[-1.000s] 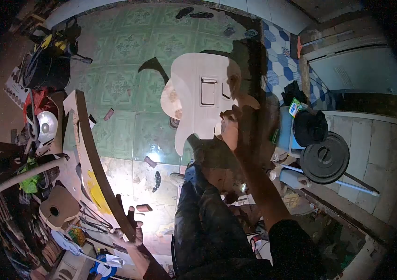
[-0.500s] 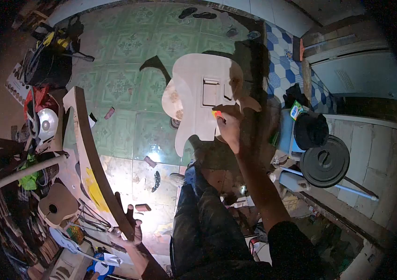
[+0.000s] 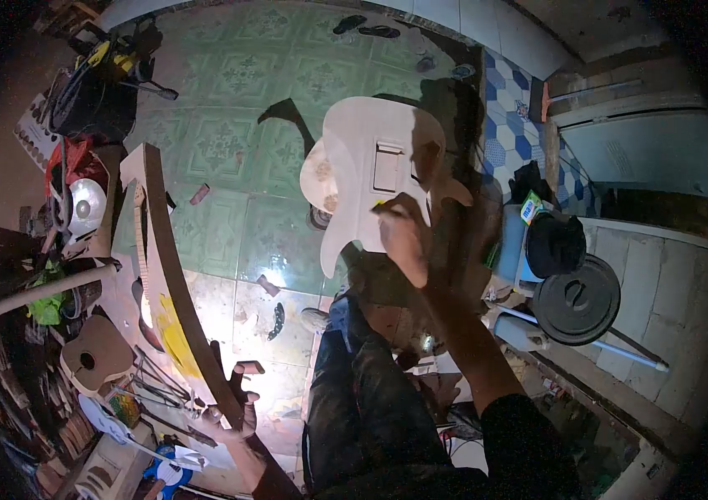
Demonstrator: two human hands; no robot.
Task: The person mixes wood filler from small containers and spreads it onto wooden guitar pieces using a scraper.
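Note:
A pale, unpainted electric guitar body [image 3: 351,158] lies with its rectangular cavity [image 3: 387,169] facing up, on top of a round light-coloured support [image 3: 315,177]. My right hand [image 3: 404,237] is over its lower middle, fingers pinched on a small yellow object [image 3: 380,202], mostly covered by the fingers. Its kind is too hidden to name. Down at the left, my left hand [image 3: 237,408] grips the near end of a long wooden board [image 3: 175,267] by its edge, thumb and fingers on either side. Yellow colour marks the board's flat face.
An acoustic guitar body [image 3: 97,357] and stacked wood strips [image 3: 12,392] stand at the left. A work lamp [image 3: 86,204] is above them. On the right are a black round lid [image 3: 577,296] and a black hat-like item [image 3: 555,246]. Sandals [image 3: 379,32] lie on the far floor.
My right hand has shifted slightly and turned over the guitar body, covering more of the yellow object. The whole view has shifted slightly. My left hand stays on the board.

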